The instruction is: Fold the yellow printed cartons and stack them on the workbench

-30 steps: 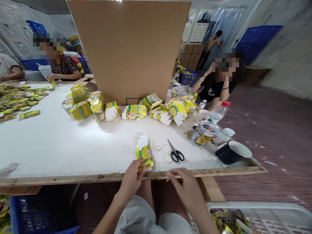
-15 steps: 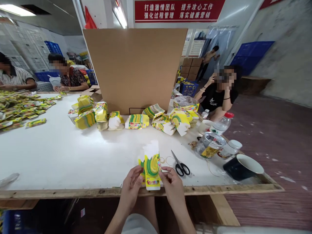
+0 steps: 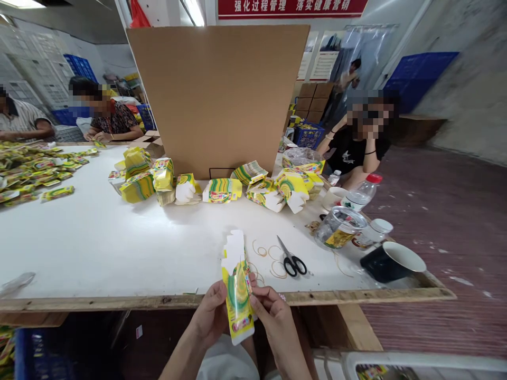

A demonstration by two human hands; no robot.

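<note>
A yellow and green printed carton (image 3: 238,293), with white flaps at its far end, is held between my two hands over the table's front edge. My left hand (image 3: 213,311) grips its left side, fingers partly behind it. On the right edge, the thumb and fingers of my right hand (image 3: 273,311) are closed. Several rubber bands (image 3: 260,251) lie just beyond my hands. Black-handled scissors (image 3: 292,261) rest to the right of them, blades pointing away.
Bundles of flat cartons (image 3: 222,190) line the table before a large cardboard sheet (image 3: 216,100). A dark mug (image 3: 376,264), a clear jar (image 3: 336,232) and bottles stand at the right edge. Small yellow packets (image 3: 43,169) are heaped at left. People sit left and right.
The carton has come nearer to me, from above the tabletop to over the front edge, and has turned slightly. More rubber bands show. The camera view has tipped down.
</note>
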